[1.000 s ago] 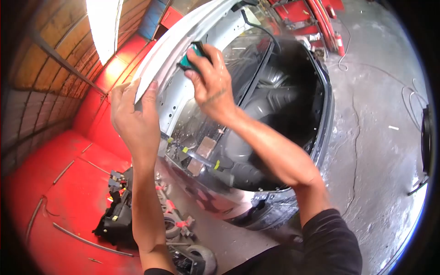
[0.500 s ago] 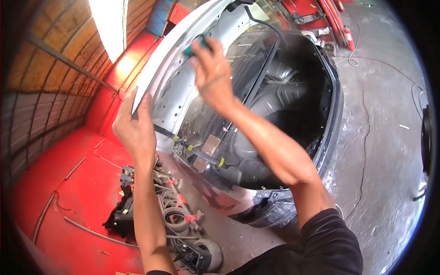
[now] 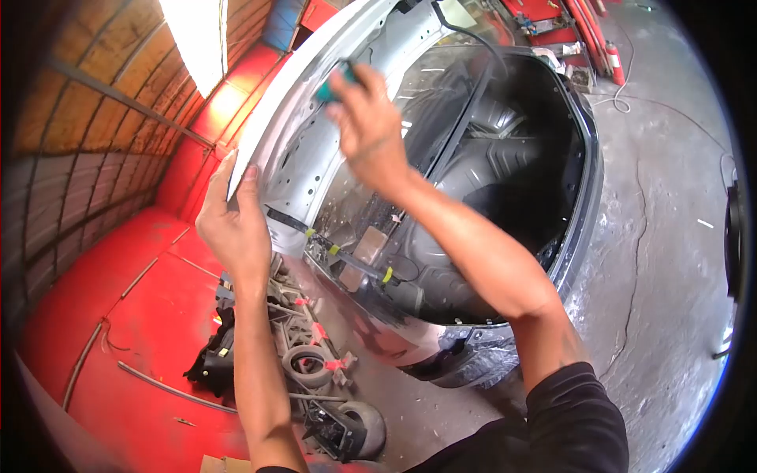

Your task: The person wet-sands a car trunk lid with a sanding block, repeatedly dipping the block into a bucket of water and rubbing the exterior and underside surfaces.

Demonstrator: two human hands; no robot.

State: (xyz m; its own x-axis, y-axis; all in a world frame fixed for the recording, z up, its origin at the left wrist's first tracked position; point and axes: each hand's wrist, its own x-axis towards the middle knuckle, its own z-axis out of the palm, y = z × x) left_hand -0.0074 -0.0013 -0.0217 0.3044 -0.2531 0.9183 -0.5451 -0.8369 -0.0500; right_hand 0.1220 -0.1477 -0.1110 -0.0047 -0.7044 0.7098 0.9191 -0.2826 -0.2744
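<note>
The raised trunk lid (image 3: pixel 303 169) of a car shows its bare white inner panel, with a row of holes along it. At its lower left corner my left hand (image 3: pixel 235 225) is closed round the edge, thumb on the inner side and fingers on the outer. My right hand (image 3: pixel 369 126) grips a small teal block (image 3: pixel 337 81) against the lid's inner face near its outer edge; the fingers partly hide the block, and its exact kind is unclear. Below the lid lies the open trunk (image 3: pixel 520 185), stripped to dark metal.
A hose-like harness with yellow tape (image 3: pixel 359 264) runs from the lid into the trunk. Dusty car parts and a ring-shaped piece (image 3: pixel 307 365) lie on the floor at left, beside a red wall (image 3: pixel 150 315). A fire extinguisher (image 3: pixel 615 63) stands at the back right.
The view has shifted slightly, so the car sits a little farther right. My left hand keeps its hold on the lid, and my right hand stays at nearly the same spot with the teal block.
</note>
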